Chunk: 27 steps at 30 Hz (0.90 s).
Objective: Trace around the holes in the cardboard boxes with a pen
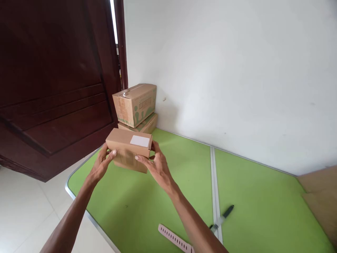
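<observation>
A small brown cardboard box (119, 136) with a white label (139, 141) on its top is gripped between my two hands, over the far left part of the green table. My left hand (102, 162) is closed on the box's left end, thumb on the near side. At the right end, my right hand (157, 162) clasps it the same way, with the fingers partly hidden behind. Just beyond the box stand two larger stacked cartons, the upper carton (144, 105) with green print and the lower carton (150, 123) partly hidden.
A pink watch strap (175, 239) and a marker pen (222, 218) lie on the green table (184, 203), near my right forearm. Brown cardboard (321, 196) rests at the right edge. A white wall (231, 77) borders the table's back; a dark red door (52, 80) stands left.
</observation>
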Each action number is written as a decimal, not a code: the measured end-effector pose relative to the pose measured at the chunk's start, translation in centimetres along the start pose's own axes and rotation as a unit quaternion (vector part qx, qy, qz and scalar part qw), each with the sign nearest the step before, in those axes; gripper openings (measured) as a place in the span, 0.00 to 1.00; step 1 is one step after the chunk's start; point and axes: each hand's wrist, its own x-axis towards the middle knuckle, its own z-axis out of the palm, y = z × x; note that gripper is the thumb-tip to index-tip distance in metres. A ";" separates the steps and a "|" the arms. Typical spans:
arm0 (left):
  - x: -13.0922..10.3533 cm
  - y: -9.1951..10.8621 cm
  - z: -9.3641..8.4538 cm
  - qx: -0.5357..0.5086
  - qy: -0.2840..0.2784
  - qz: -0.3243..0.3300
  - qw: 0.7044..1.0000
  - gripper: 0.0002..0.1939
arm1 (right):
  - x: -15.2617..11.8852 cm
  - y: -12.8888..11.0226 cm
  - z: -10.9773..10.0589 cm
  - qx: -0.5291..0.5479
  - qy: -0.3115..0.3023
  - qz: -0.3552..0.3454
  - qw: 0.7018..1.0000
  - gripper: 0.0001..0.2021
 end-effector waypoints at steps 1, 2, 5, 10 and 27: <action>-1.7 0.8 0.0 0.021 -0.016 0.011 1.000 0.47 | -1.5 -1.1 -1.6 0.028 -0.016 0.006 0.999 0.36; -3.1 1.5 0.2 0.029 -0.025 0.014 0.999 0.49 | -3.1 -2.1 -3.2 0.037 -0.023 0.008 0.999 0.38; -6.8 2.8 1.8 0.033 -0.076 0.004 0.997 0.55 | -8.6 -4.9 -7.2 0.010 0.005 0.010 1.000 0.39; -11.7 2.1 4.4 0.038 -0.087 0.005 0.995 0.60 | -17.7 -8.2 -10.3 0.000 0.083 0.024 0.996 0.37; -19.4 6.7 9.5 0.090 -0.131 0.439 0.884 0.35 | -28.2 -6.1 -10.9 0.141 0.217 0.074 0.963 0.40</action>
